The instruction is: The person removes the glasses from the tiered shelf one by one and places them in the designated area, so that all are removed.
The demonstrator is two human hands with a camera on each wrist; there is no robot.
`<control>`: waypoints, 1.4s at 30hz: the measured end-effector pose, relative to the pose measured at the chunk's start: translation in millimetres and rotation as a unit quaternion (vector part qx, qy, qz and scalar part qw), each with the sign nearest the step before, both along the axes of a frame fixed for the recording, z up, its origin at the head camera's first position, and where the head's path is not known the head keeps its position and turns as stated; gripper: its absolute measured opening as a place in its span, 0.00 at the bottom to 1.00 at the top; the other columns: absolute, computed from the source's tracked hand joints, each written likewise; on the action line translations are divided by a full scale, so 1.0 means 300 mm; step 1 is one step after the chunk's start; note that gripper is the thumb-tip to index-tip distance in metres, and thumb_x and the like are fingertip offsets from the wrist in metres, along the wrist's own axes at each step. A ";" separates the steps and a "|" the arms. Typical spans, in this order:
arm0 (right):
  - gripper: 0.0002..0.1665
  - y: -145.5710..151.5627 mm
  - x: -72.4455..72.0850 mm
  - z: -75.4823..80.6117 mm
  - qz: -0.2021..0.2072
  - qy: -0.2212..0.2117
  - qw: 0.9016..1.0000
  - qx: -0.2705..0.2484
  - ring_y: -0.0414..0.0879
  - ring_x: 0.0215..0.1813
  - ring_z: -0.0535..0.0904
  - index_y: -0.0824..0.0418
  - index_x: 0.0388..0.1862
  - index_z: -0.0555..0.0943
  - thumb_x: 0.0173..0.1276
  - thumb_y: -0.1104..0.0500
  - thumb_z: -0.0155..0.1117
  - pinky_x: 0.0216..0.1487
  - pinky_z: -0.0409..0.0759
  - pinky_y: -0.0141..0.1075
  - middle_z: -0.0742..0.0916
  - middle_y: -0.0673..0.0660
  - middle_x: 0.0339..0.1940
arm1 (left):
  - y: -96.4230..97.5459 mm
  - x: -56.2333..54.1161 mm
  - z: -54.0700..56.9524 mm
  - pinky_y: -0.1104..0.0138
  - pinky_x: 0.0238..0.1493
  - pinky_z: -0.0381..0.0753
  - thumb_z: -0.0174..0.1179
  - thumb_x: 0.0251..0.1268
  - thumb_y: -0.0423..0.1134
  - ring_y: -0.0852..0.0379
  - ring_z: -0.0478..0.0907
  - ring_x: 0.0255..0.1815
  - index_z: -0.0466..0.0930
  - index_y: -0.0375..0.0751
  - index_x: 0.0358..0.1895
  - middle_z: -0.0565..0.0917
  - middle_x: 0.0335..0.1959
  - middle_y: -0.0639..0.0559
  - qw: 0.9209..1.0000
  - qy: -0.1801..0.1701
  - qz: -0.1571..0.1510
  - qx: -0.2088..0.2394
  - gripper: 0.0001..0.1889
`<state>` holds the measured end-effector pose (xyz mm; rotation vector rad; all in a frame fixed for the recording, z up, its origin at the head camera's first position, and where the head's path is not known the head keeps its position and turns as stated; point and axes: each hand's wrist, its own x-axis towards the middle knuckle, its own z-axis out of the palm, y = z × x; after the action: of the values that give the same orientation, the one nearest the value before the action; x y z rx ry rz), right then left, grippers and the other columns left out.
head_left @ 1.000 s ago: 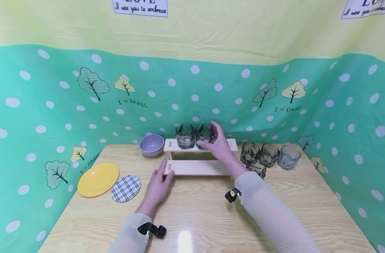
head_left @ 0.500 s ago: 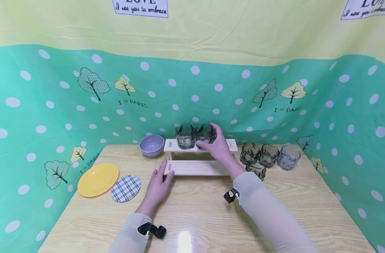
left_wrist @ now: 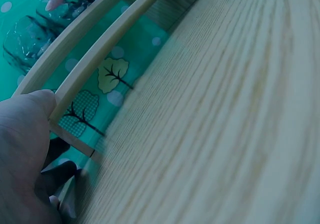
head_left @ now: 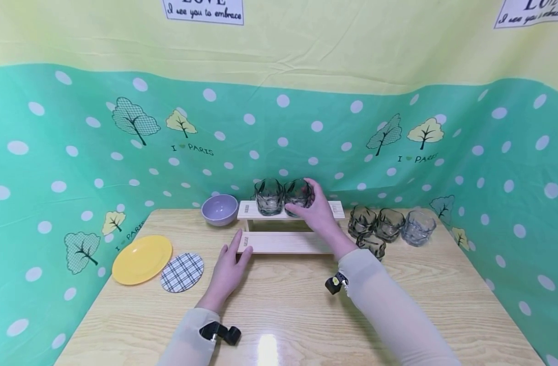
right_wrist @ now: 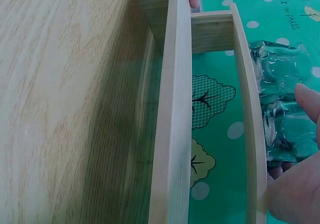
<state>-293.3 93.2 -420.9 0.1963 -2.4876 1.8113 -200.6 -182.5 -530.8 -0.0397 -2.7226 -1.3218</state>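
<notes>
Head view: right hand (head_left: 319, 212) is gripping right glass (head_left: 296, 196) on far tier of wooden shelf (head_left: 285, 243) (left glass (head_left: 268, 197) standing alongside). Left wrist: left hand (left_wrist: 24, 141), thumb and fingers apart, is touching shelf's left end. Right wrist: thumb (right_wrist: 309, 102) is touching glass.

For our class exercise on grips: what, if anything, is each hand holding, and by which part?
The right hand holds a glass by its sides, between thumb and fingers. The left hand touches the left end of the wooden shelf.
</notes>
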 end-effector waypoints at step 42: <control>0.64 0.072 0.168 0.102 -0.017 -0.018 1.000 -0.006 0.65 0.84 0.68 0.42 0.89 0.63 0.60 0.48 0.92 0.82 0.71 0.56 0.73 0.57 0.84 | -0.003 -0.004 -0.006 0.28 0.82 0.53 0.52 0.89 0.61 0.21 0.49 0.86 0.54 0.50 0.92 0.65 0.86 0.36 1.000 -0.011 0.000 0.003 0.39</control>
<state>-242.8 114.6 -390.2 0.1213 -2.4879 1.8315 -201.7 -183.4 -532.6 -0.0247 -2.7370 -1.3385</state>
